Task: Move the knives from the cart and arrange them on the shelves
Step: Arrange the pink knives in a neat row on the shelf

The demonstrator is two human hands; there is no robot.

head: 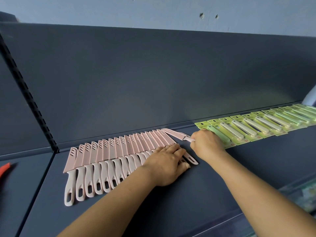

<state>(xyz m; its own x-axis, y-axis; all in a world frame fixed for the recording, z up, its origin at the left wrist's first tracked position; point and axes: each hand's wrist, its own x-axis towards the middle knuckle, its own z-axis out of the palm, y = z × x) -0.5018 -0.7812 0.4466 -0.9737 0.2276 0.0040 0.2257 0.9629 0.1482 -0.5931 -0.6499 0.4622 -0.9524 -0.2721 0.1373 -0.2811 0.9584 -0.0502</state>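
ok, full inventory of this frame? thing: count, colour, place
pink knives: overlapping row, too many to count surely, pink sheaths, pale handles, shelf centre-left
held knife: one, pink, right end of row, tilted
green packs: overlapping row, green cards, cream and green tools, shelf right
red thing: one, shelf far left, cut off
shelf: dark blue-grey, with back panel
left hand: flat on row's right end
right hand: grips held knife

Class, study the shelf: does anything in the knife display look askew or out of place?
Yes. The pink knife gripped by the right hand lies angled across the end of the pink knife row, with its sheath slipped partly off the blade.
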